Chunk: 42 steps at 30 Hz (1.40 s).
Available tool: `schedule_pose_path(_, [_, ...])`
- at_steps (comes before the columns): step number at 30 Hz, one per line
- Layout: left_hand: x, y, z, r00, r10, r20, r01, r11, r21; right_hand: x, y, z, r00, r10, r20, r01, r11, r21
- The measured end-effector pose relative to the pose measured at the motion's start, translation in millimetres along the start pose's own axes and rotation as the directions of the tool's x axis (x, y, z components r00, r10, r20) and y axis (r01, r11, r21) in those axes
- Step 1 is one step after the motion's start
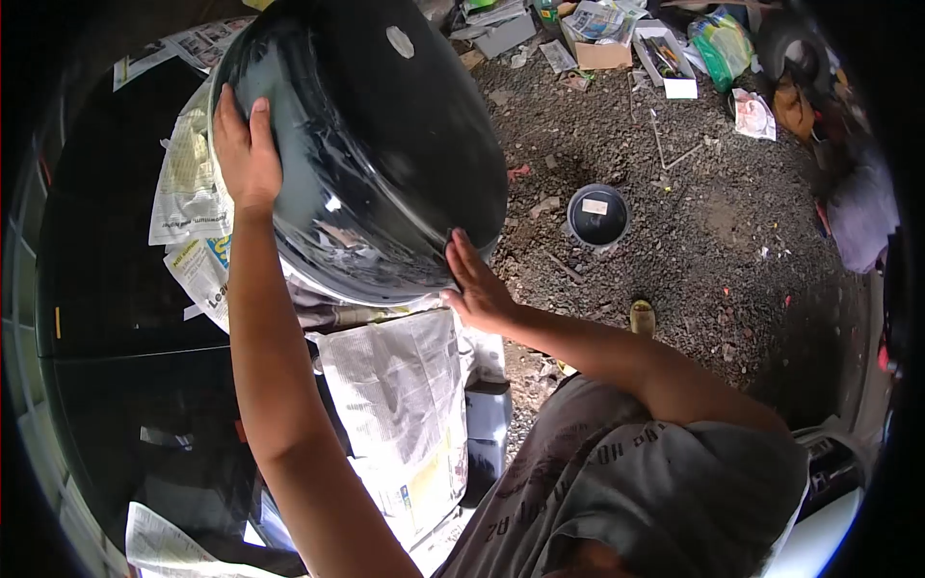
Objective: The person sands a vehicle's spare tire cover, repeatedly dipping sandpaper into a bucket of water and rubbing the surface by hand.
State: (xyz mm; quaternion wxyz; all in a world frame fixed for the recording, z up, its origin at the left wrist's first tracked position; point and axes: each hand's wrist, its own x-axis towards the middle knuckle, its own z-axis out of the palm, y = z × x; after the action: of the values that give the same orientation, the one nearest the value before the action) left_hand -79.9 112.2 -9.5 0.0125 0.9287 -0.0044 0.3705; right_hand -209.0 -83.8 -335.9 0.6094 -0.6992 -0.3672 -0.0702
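Note:
A large dark, curved panel, glossy with pale smears and a light oval patch, fills the upper middle of the head view. It looks like a vehicle body part, though its exact kind is unclear. My left hand holds its left edge, thumb apart from the fingers. At the lower right rim, my right hand grips the panel between fingers and thumb. The panel is tilted, and its underside is hidden. Newspaper sheets show below and to the left of it.
On the left is a broad dark glossy surface. A round dark bucket stands on the gravel ground at right. Boxes, papers and plastic bags lie at the back. A shoe tip shows near the bucket.

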Motion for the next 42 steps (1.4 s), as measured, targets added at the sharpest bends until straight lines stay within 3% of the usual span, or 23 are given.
schedule_pose_path(2, [-0.4,0.1,-0.4,1.0,-0.006,-0.008,0.006,1.0,-0.007,3.7,-19.6,-19.2,0.99,0.137,0.045,-0.14,0.988,0.071])
schedule_pose_path(3, [-0.9,0.2,-0.6,1.0,-0.002,-0.015,0.002,1.0,-0.015,19.3,-40.4,-33.4,0.994,0.107,-0.026,-0.103,0.985,0.137])
schedule_pose_path(6, [-4.1,-0.6,2.0,1.0,0.0,-0.029,-0.001,0.999,-0.041,38.6,-65.9,-33.5,0.988,-0.086,-0.132,0.092,0.995,0.043])
schedule_pose_path(10, [-5.6,0.2,-1.5,0.999,0.026,-0.023,-0.026,0.999,-0.018,37.7,-82.9,-12.1,0.996,-0.036,-0.086,0.038,0.999,0.019])
schedule_pose_path(14, [-4.7,1.0,0.4,0.998,0.023,-0.05,-0.022,1.0,0.012,113.7,-105.3,-29.5,0.98,-0.127,-0.153,0.14,0.987,0.074])
schedule_pose_path(16, [-3.9,-0.9,1.2,0.997,0.056,-0.059,-0.057,0.998,-0.017,156.1,-115.5,-48.5,0.993,-0.023,-0.113,0.053,0.961,0.273])
schedule_pose_path(20, [-6.2,4.8,-3.8,0.998,0.045,-0.053,-0.045,0.999,-0.011,128.6,-86.2,-47.4,0.982,-0.158,-0.106,0.183,0.939,0.291])
schedule_pose_path(23, [-5.4,2.3,-2.5,0.995,0.07,-0.064,-0.071,0.997,-0.012,50.4,-48.3,-6.1,0.962,-0.238,-0.133,0.262,0.944,0.201])
schedule_pose_path(26, [-5.2,3.5,-3.6,0.996,0.062,-0.066,-0.064,0.997,-0.032,33.8,-46.4,4.2,0.956,-0.263,-0.13,0.272,0.961,0.056])
schedule_pose_path(27, [-4.4,3.8,-3.9,0.996,0.055,-0.066,-0.058,0.998,-0.036,54.3,-61.0,-3.3,0.976,-0.211,-0.057,0.209,0.977,-0.046])
schedule_pose_path(30, [-6.5,2.8,-0.8,0.997,0.042,-0.062,-0.045,0.998,-0.042,126.1,-105.3,-16.7,0.963,-0.237,-0.127,0.203,0.951,-0.234])
schedule_pose_path(33, [-5.3,-2.0,1.5,0.997,0.058,-0.059,-0.06,0.998,-0.033,148.7,-112.0,-9.1,0.952,-0.24,-0.188,0.179,0.94,-0.292])
schedule_pose_path(39, [-7.4,2.5,-3.0,0.997,0.049,-0.062,-0.052,0.997,-0.052,38.2,-64.3,29.0,0.95,-0.229,-0.214,0.164,0.945,-0.283])
schedule_pose_path(42, [-5.4,1.5,-0.7,0.995,0.07,-0.076,-0.073,0.996,-0.043,84.3,-84.5,15.4,0.948,-0.241,-0.207,0.158,0.923,-0.35])
